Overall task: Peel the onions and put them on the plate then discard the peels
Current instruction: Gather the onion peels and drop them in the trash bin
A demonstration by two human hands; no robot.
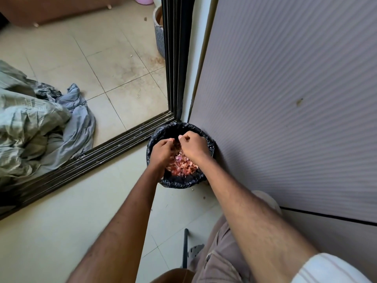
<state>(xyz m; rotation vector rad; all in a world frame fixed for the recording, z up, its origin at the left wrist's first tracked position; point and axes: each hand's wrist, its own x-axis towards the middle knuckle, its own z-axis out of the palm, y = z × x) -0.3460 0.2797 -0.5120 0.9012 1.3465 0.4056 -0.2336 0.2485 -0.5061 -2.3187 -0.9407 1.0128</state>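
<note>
Both hands are over the bin [204, 176] at the centre of the frame, black liner folded over its rim. The left hand [161, 153] curls downward just above the heap; whether it grips anything I cannot tell. The right hand [193, 147] has fingers bunched, apparently pinching a scrap. The onion peels [182, 166], pink and papery, lie inside the bin below the hands. They look feather-light, dry, brittle and clingy, likely to stick to skin or drift, so bunch them from above and rub fingertips clean low inside the liner. At left, crumpled cloth [40, 123] lies on the floor.
</note>
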